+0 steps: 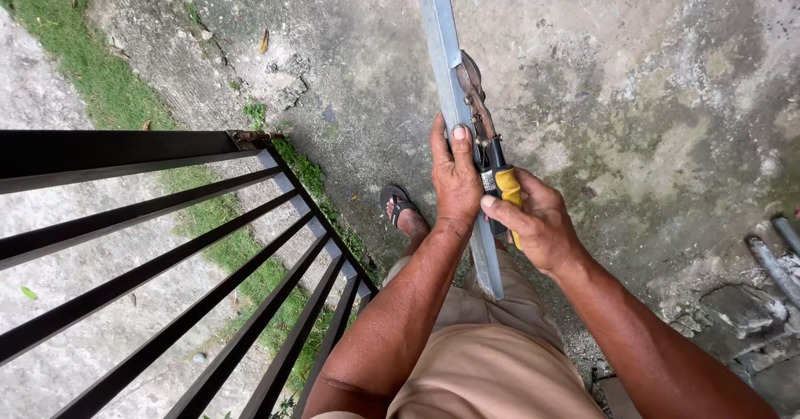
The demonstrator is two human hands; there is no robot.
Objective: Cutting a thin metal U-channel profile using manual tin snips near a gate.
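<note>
My left hand (454, 177) grips a long pale grey metal strip (443, 44) that runs from the top of the view down past my lap. My right hand (537, 223) is closed around the yellow-and-black handles of metal snips (482, 119). The reddish jaws of the snips sit against the right edge of the strip, just above my left thumb. Both forearms reach up from the bottom of the view over my tan shorts.
A black metal railing (167, 244) with slanted bars fills the lower left. Stained concrete ground (650, 77) lies below, with a grass strip (92, 69) at left. My sandalled foot (404, 211) stands on the concrete. Grey pipe ends (779, 261) lie at the right edge.
</note>
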